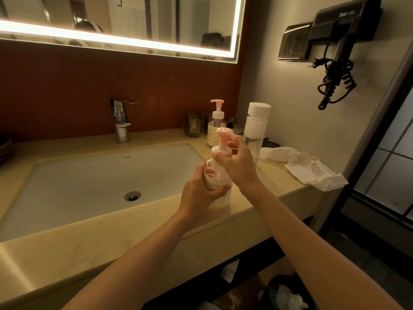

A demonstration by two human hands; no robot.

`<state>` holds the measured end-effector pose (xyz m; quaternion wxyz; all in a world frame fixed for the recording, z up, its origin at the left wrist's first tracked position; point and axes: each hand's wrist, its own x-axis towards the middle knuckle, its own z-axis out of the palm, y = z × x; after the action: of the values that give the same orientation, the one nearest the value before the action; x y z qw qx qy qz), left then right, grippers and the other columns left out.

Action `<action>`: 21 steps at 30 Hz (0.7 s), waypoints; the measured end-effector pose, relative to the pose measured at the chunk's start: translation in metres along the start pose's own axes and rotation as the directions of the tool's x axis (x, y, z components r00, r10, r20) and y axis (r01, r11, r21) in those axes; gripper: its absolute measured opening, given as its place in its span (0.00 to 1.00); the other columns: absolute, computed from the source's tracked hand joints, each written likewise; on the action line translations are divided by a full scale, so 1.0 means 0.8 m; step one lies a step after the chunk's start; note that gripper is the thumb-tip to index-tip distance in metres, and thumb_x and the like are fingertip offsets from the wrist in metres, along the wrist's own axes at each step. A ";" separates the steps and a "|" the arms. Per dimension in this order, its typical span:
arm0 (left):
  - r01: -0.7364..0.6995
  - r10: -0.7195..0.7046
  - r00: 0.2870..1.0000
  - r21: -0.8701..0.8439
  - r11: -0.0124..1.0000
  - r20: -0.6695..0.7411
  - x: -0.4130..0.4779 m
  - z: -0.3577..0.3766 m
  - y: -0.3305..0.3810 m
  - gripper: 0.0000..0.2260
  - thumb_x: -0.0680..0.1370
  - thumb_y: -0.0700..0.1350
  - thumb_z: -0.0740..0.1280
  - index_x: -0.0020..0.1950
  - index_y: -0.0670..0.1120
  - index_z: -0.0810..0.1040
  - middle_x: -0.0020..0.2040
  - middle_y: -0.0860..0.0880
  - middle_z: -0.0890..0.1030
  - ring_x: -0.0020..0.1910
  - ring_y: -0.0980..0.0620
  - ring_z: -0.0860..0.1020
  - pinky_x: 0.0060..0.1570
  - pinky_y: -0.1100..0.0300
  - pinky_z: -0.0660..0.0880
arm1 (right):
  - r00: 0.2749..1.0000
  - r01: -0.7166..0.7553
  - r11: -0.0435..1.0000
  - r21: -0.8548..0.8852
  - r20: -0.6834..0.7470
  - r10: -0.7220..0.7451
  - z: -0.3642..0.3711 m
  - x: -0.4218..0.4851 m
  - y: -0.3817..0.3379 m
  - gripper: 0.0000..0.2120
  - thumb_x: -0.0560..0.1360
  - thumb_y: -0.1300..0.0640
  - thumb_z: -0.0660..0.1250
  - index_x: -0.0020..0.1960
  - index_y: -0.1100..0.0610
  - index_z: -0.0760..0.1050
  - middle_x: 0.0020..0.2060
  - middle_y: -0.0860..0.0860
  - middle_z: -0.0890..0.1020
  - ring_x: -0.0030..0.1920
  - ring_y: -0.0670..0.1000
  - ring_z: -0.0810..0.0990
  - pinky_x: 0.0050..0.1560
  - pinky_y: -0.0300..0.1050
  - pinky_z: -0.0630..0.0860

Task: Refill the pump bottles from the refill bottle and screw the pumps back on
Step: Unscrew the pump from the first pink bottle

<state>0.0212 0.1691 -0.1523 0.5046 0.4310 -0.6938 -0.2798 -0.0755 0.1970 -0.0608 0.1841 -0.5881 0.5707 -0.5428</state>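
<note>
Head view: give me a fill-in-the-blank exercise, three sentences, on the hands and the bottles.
1. The left hand grips the body of the near pump bottle, while the right hand holds its ____ pump.
2. The refill bottle has a ____ cap.
3. The sink lies on the ____ side of the near pump bottle.
Missing words: pink; white; left.

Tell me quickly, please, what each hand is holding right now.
Left hand: closed around the pump bottle.
Right hand: closed on that bottle's pink pump.
</note>
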 end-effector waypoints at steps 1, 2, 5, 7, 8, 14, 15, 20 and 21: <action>0.000 0.000 1.000 -0.007 1.000 -0.002 0.000 0.000 0.000 0.30 0.66 0.53 0.75 0.64 0.49 0.67 0.54 0.52 0.79 0.48 0.53 0.79 0.48 0.51 0.79 | 1.000 -0.002 0.999 0.053 0.026 0.000 -0.001 -0.002 -0.001 0.24 0.74 0.57 0.67 0.68 0.54 0.65 0.59 0.53 0.75 0.53 0.48 0.74 0.52 0.41 0.74; -0.002 0.002 1.000 -0.011 1.000 -0.006 0.000 0.000 0.001 0.30 0.66 0.53 0.75 0.64 0.50 0.67 0.54 0.52 0.79 0.48 0.53 0.79 0.48 0.51 0.79 | 0.999 -0.008 0.995 0.095 0.053 0.003 -0.002 -0.003 -0.003 0.23 0.75 0.59 0.65 0.68 0.54 0.64 0.59 0.53 0.75 0.53 0.47 0.74 0.51 0.40 0.74; -0.009 0.009 1.000 -0.004 1.000 -0.005 0.000 0.000 0.000 0.30 0.66 0.53 0.75 0.64 0.50 0.67 0.54 0.52 0.79 0.49 0.53 0.79 0.48 0.52 0.79 | 0.993 -0.055 0.990 0.130 0.107 0.042 -0.004 -0.002 -0.002 0.25 0.75 0.58 0.65 0.70 0.55 0.63 0.61 0.54 0.74 0.58 0.53 0.75 0.54 0.44 0.74; -0.010 0.010 1.000 0.006 1.000 -0.005 0.000 0.001 -0.001 0.30 0.66 0.53 0.75 0.64 0.49 0.67 0.55 0.51 0.79 0.49 0.53 0.79 0.48 0.54 0.79 | 0.993 -0.076 0.993 0.089 0.102 0.066 -0.002 0.001 -0.001 0.29 0.73 0.52 0.68 0.70 0.55 0.62 0.64 0.54 0.72 0.62 0.55 0.74 0.57 0.48 0.74; -0.009 0.009 1.000 0.009 1.000 -0.006 0.000 0.001 -0.002 0.30 0.66 0.53 0.75 0.64 0.49 0.67 0.55 0.51 0.79 0.49 0.53 0.79 0.48 0.54 0.79 | 0.995 -0.067 0.997 0.033 0.080 0.064 -0.001 0.003 0.000 0.31 0.72 0.50 0.70 0.70 0.55 0.62 0.65 0.54 0.72 0.62 0.55 0.73 0.58 0.49 0.74; -0.008 0.008 1.000 0.008 1.000 -0.008 0.002 0.002 -0.003 0.30 0.65 0.56 0.74 0.63 0.50 0.67 0.54 0.54 0.78 0.49 0.54 0.79 0.49 0.54 0.79 | 1.000 0.006 0.992 -0.127 -0.024 -0.009 0.006 0.002 0.006 0.29 0.70 0.51 0.71 0.68 0.55 0.66 0.63 0.54 0.73 0.61 0.53 0.73 0.60 0.47 0.74; -0.008 0.008 1.000 0.003 1.000 -0.010 0.001 0.002 -0.003 0.30 0.65 0.56 0.74 0.63 0.51 0.68 0.53 0.55 0.78 0.48 0.53 0.79 0.48 0.53 0.79 | 1.000 -0.002 0.996 -0.089 -0.010 0.001 0.005 0.001 0.005 0.28 0.72 0.53 0.71 0.68 0.55 0.66 0.63 0.53 0.74 0.61 0.53 0.74 0.58 0.45 0.73; -0.011 0.010 1.000 -0.027 1.000 -0.012 -0.001 0.001 -0.003 0.28 0.66 0.53 0.75 0.62 0.51 0.68 0.52 0.53 0.79 0.48 0.54 0.79 0.48 0.52 0.79 | 0.990 -0.077 0.997 0.031 0.121 0.072 0.003 -0.001 0.003 0.28 0.73 0.56 0.69 0.70 0.54 0.63 0.63 0.53 0.73 0.62 0.54 0.73 0.57 0.47 0.74; -0.015 0.015 1.000 -0.026 1.000 -0.010 -0.002 0.001 -0.003 0.28 0.66 0.53 0.75 0.62 0.50 0.68 0.52 0.53 0.79 0.48 0.54 0.79 0.48 0.53 0.79 | 0.990 -0.079 0.997 0.006 0.119 0.078 0.005 0.000 0.002 0.30 0.72 0.53 0.70 0.70 0.53 0.62 0.64 0.53 0.71 0.63 0.54 0.72 0.59 0.49 0.73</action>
<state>0.0214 0.1692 -0.1548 0.5157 0.4207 -0.6908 -0.2826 -0.0729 0.1947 -0.0634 0.2422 -0.5953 0.5785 -0.5023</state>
